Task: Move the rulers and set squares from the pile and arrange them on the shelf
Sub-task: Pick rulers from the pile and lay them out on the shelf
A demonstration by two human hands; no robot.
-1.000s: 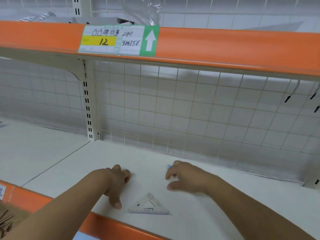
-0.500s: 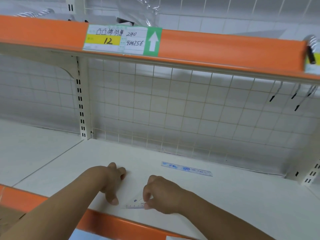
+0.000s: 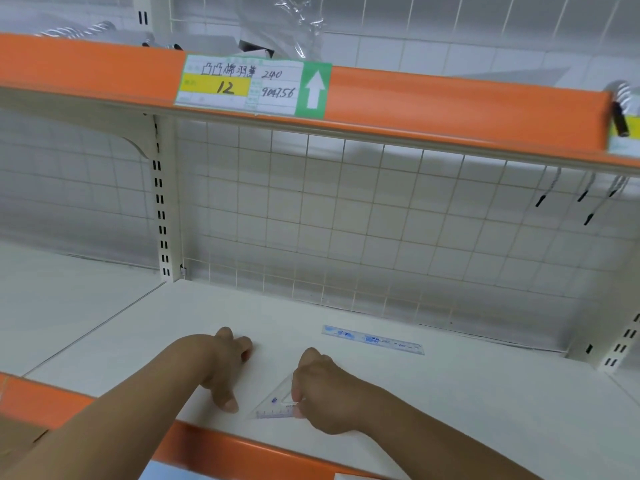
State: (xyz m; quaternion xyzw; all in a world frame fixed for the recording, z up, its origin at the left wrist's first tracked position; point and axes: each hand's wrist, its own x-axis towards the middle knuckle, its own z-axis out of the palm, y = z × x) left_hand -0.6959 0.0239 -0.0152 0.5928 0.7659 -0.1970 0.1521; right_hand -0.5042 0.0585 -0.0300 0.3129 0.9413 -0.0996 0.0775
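1. Pinching the clear set square (image 3: 277, 405) at its right corner, my right hand (image 3: 325, 393) holds it narrowly between thumb and fingers; it lies flat near the front edge of the shelf (image 3: 467, 403).
2. From this grip its long ruled side runs to the left, toward my left hand (image 3: 225, 368), which rests loosely curled on the shelf, holding nothing.
3. Beyond my grip, to the back right, the clear ruler (image 3: 372, 340) lies parallel to the wire grid (image 3: 346, 220).
4. I judge my right hand should shift the square toward the ruler.
5. No pile or container is visible.
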